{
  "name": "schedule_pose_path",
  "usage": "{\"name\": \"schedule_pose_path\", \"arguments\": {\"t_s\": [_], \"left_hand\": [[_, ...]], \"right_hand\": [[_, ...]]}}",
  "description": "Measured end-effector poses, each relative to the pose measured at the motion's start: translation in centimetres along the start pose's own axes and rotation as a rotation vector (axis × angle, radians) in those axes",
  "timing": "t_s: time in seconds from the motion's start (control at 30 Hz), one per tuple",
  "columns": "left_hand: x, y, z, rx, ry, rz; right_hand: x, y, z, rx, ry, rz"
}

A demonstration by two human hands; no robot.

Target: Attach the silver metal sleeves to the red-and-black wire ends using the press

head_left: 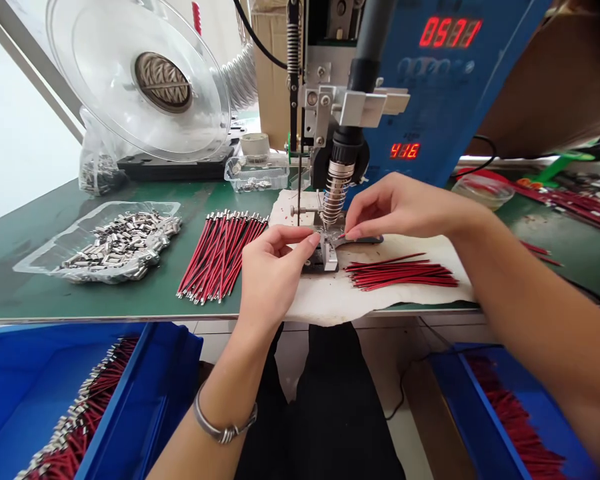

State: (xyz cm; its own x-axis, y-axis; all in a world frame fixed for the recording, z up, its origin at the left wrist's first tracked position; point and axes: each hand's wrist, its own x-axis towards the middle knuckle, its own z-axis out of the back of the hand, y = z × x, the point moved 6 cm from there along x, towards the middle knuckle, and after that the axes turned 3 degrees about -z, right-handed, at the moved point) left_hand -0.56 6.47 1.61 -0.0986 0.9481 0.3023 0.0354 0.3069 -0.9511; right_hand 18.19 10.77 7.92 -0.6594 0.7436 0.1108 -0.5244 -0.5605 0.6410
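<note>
My left hand (275,267) is closed in a pinch at the small metal fixture (327,253) under the soldering head (337,190); what it pinches is too small to name. My right hand (395,207) pinches a thin red wire at the same fixture from the right. A bundle of bare red and black wires (403,273) lies on the white cloth (330,300) just right of the fixture. Wires with metal ends (220,253) lie in a fan to the left of my left hand.
A clear tray of small metal terminals (115,243) sits at the left. A clear solder reel (140,80) stands behind it. The blue machine (445,87) shows red digits. Blue bins (40,393) (510,413) below the table edge hold more wires.
</note>
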Motion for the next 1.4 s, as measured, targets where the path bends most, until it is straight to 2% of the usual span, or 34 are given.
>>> {"name": "schedule_pose_path", "arguments": {"t_s": [0.1,0.17,0.3,0.5,0.83,0.93,1.07,1.4], "left_hand": [[0.0,0.1,-0.3,0.008,0.024,0.02],[-0.1,0.1,-0.5,-0.011,0.024,0.036],[-0.3,0.1,-0.6,-0.011,0.007,0.047],[-0.3,-0.2,-0.2,-0.012,-0.038,-0.045],[-0.6,-0.4,-0.4,0.104,-0.032,0.03],[-0.5,-0.5,-0.5,0.14,-0.012,-0.006],[-0.3,-0.3,-0.5,0.081,-0.006,-0.057],[-0.3,-0.2,-0.7,0.111,0.026,-0.018]], "right_hand": [[-0.3,-0.7,0.3,0.133,-0.199,0.009],[-0.6,-0.9,-0.3,0.14,-0.239,-0.005],[-0.7,-0.9,-1.4,0.15,-0.25,-0.006],[-0.6,-0.5,-2.3,0.141,-0.224,0.008],[-0.8,-0.2,-2.2,0.014,-0.296,-0.028],[-0.8,0.0,-2.2,-0.005,-0.298,-0.039],[-0.9,0.2,-2.2,-0.02,-0.318,-0.038],[-1.1,0.5,-2.2,-0.035,-0.336,-0.018]]}}
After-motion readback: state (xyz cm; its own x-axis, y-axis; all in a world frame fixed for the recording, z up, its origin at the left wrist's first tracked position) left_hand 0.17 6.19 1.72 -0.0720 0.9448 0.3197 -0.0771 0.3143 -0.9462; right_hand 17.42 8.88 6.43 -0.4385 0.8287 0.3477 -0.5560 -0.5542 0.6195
